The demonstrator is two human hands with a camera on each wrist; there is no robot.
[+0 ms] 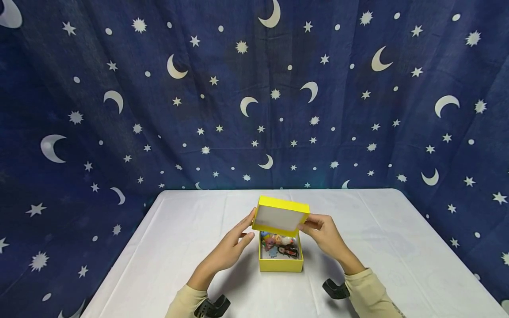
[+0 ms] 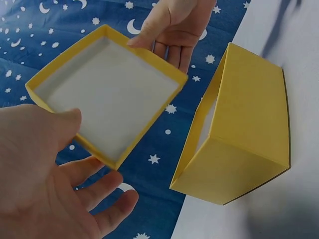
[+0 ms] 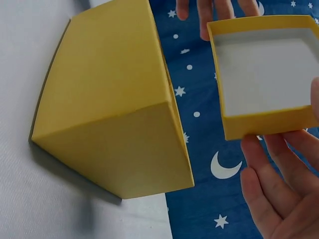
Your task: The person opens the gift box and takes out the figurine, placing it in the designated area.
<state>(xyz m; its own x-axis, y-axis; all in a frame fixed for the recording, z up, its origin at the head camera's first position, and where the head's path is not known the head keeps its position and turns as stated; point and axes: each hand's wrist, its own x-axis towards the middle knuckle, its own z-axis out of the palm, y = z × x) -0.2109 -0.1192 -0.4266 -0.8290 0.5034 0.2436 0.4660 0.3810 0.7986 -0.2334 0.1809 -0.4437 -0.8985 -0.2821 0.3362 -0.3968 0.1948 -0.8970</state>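
Note:
A yellow box lid (image 1: 280,217) is raised and tilted above a yellow box (image 1: 281,265), its white inside facing me. My right hand (image 1: 328,236) pinches the lid's right edge, with the thumb over the rim and the fingers on the outside. On the other side, my left hand (image 1: 227,252) touches the lid with nearly straight fingers, its thumb held apart. Several small toy figures, one dark-haired (image 1: 288,251), lie inside the box, partly hidden behind the lid. Both wrist views show the lid (image 2: 112,94) and the box's outer walls (image 3: 104,74), not the toys.
The box stands on a table with a white cloth (image 1: 191,221). Behind the table hangs a dark blue curtain (image 1: 238,123) with moons and stars. Black straps with mounts (image 1: 336,289) sit at both wrists.

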